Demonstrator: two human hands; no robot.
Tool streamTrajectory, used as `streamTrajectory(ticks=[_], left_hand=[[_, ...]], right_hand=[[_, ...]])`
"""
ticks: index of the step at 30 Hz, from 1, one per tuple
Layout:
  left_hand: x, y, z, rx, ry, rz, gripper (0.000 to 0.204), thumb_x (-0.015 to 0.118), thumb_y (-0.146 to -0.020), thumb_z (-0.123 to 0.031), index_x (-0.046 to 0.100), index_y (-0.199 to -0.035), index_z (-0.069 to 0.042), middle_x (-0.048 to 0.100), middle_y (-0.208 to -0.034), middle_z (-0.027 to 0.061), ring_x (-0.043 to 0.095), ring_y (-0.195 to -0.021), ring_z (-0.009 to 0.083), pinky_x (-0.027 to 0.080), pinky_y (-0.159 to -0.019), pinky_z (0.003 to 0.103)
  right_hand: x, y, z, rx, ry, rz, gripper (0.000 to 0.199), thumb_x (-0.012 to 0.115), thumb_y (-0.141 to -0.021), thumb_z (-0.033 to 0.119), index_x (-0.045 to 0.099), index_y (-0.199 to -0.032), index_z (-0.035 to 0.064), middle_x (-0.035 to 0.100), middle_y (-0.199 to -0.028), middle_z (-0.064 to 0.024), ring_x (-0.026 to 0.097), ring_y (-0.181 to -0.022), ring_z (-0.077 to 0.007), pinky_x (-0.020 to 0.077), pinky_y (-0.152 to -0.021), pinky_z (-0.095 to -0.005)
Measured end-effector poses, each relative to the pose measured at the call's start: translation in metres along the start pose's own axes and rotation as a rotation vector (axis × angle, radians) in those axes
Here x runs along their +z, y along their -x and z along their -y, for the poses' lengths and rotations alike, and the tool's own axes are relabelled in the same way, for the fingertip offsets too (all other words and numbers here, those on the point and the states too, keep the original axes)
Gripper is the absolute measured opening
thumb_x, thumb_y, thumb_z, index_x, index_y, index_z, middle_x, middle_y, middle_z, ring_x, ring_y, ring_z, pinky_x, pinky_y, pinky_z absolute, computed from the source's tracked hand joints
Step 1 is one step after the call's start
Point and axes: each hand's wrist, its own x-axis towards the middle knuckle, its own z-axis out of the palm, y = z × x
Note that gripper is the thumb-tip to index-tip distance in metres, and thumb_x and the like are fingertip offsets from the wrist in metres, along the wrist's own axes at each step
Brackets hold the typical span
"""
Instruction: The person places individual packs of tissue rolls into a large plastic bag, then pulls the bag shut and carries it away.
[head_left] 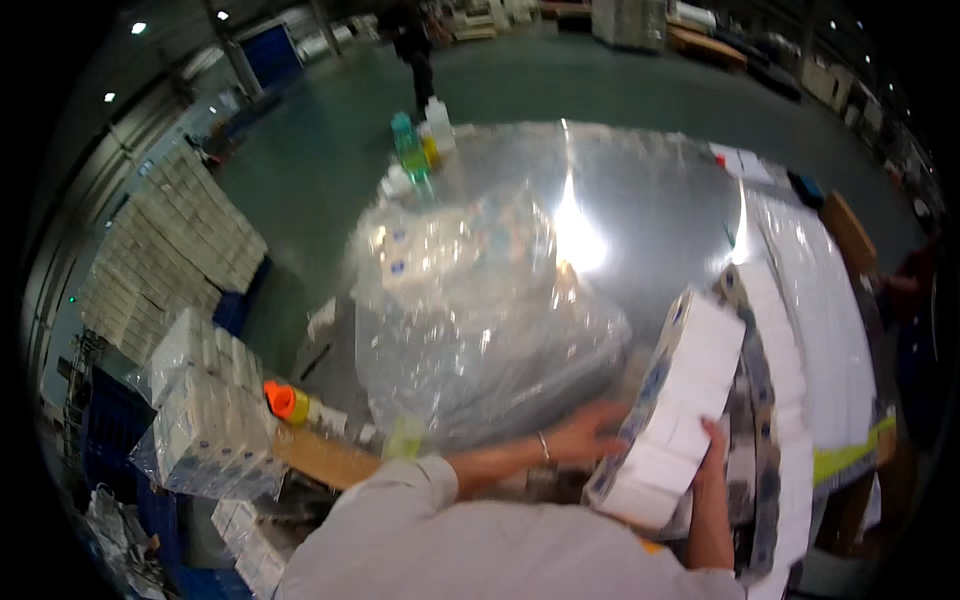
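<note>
A tilted row of white paper packs [680,400], likely tissues, with blue-marked sides, lies in front of me at the right of the metal table. My right hand [709,462] grips its right side near the lower end, thumb on the white top. My left hand [588,432] is stretched out at the row's left side, fingers apart and slightly blurred; whether they touch it I cannot tell. Left of the row, a large clear plastic bag [480,340] lies crumpled on the table, with packs [425,250] showing through its far part.
Further rows of packs [775,370] and white plastic sheets [820,310] lie to the right. Bottles [409,145] stand at the table's far left corner. An orange-capped tape dispenser or bottle [288,402] is at left, beside wrapped packs [205,430]. A person [415,55] stands beyond.
</note>
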Motion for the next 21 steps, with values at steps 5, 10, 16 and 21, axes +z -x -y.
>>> streamTrajectory(ticks=[5, 10, 16, 21], left_hand=[[-0.075, 0.110, 0.063, -0.449, -0.874, -0.321, 0.100, 0.069, -0.058, -0.053, 0.020, -0.135, -0.011, 0.024, -0.137, 0.0148, 0.025, -0.124, 0.0332, 0.020, -0.096, 0.057], [-0.107, 0.150, 0.116, -0.485, -0.875, -0.157, 0.052, 0.058, -0.076, -0.043, 0.052, -0.114, -0.007, 0.058, -0.100, 0.0118, 0.054, -0.092, 0.0248, 0.036, -0.083, 0.041], [-0.170, 0.121, 0.068, -0.443, 0.018, -0.042, 0.027, 0.053, -0.084, -0.030, 0.060, -0.088, -0.004, 0.061, -0.084, 0.0001, 0.056, -0.073, 0.0151, 0.044, -0.068, 0.031], [-0.196, 0.122, 0.046, -0.381, 0.429, -0.099, 0.028, 0.051, -0.087, -0.024, 0.056, -0.107, -0.005, 0.058, -0.080, 0.0004, 0.051, -0.065, 0.0089, 0.043, -0.057, 0.023]], right_hand=[[0.014, 0.072, 0.002, -0.017, -0.017, -0.100, 0.052, 0.057, -0.068, 0.027, 0.049, -0.112, 0.0010, 0.056, -0.103, -0.0134, 0.054, -0.095, -0.0277, 0.0442, -0.085, -0.0391], [0.062, 0.113, -0.003, -0.272, 0.001, 0.028, 0.062, 0.058, -0.063, 0.024, 0.043, -0.117, -0.0018, 0.055, -0.104, -0.0144, 0.055, -0.094, -0.0293, 0.0446, -0.085, -0.0393], [0.172, 0.120, -0.003, -0.488, 0.209, 0.215, 0.067, 0.063, -0.054, 0.009, 0.042, -0.117, -0.0007, 0.054, -0.104, -0.0122, 0.054, -0.095, -0.0254, 0.0438, -0.085, -0.0355], [0.276, 0.121, -0.007, -0.677, 0.549, 0.499, 0.090, 0.077, -0.049, 0.012, 0.031, -0.125, 0.0031, 0.046, -0.113, -0.0102, 0.047, -0.104, -0.0204, 0.0416, -0.085, -0.0328]])
